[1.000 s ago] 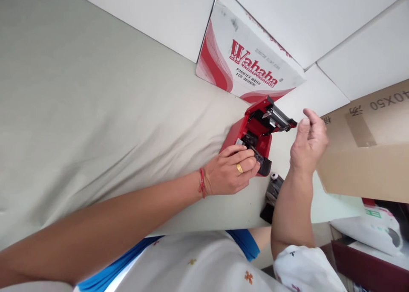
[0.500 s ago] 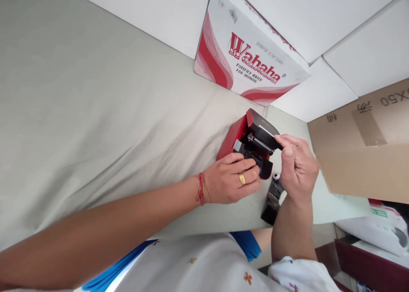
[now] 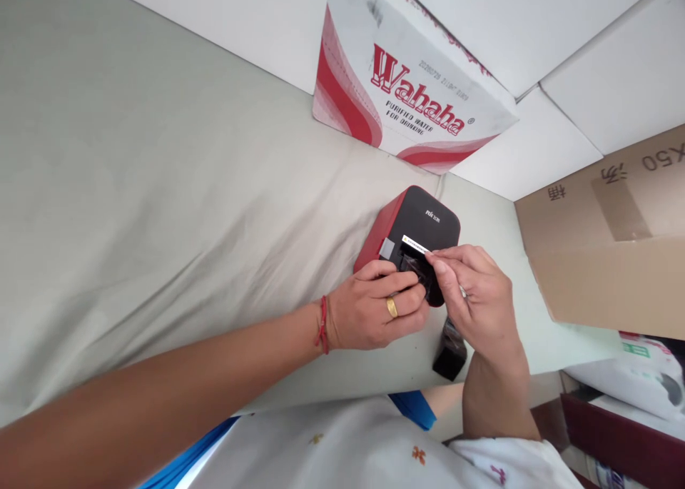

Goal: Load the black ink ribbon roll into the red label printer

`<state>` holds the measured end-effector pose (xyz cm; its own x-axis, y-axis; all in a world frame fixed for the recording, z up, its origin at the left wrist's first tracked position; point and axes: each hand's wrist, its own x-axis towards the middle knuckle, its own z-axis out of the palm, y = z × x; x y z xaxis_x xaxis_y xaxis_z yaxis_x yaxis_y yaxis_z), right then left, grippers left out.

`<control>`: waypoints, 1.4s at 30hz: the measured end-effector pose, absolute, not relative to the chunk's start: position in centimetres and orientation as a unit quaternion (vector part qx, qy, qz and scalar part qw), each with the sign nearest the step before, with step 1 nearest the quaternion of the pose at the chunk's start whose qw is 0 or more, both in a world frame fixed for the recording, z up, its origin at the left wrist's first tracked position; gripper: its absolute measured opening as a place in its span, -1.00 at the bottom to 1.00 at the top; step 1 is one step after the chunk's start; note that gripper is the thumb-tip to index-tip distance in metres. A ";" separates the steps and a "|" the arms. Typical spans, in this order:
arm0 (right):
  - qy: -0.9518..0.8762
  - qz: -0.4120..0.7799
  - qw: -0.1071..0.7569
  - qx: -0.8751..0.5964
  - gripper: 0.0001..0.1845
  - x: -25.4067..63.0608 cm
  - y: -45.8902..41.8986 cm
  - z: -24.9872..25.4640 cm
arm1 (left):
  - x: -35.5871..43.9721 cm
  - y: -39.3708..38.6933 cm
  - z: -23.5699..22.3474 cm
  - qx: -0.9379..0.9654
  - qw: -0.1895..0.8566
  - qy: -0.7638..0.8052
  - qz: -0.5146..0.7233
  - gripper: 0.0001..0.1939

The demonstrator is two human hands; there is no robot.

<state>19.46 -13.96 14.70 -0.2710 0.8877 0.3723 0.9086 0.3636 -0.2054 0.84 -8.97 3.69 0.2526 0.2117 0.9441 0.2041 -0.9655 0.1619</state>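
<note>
A red and black boxy device with rounded corners stands on the cloth-covered surface, its black lid down. A white label strip with a small yellow mark lies along the lid's edge. My left hand, with a gold ring and a red cord bracelet, is curled over the device's near side, fingers at a dark recess. My right hand is closed in a pinch at the label's right end. Whatever sits between its fingertips is hidden. Close below the hands lies a small black object with a shiny, clear-looking part.
A white and red Wahaha water carton stands behind the device against the white wall. At the right is a brown cardboard box. Beyond the surface's near right edge are a white bag and a dark red shelf or drawer.
The device's black lid was tilted up and is now down. My right hand has moved from the raised lid's edge left and down to the label. My left hand stays on the device.
</note>
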 end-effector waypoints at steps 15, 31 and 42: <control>-0.795 -0.036 0.321 -0.514 -0.66 16.5 -18.8 11.0 | -1.3 -6.1 3.3 0.707 0.295 0.257 0.589 -0.78; -0.790 -0.045 0.338 -0.510 -0.73 16.0 -19.1 10.0 | 0.1 -2.5 1.8 0.435 0.752 0.222 0.442 -0.34; -0.794 -0.023 0.347 -0.499 -0.68 16.2 -18.4 10.5 | -0.4 -1.1 0.7 0.512 0.725 0.160 0.433 -0.14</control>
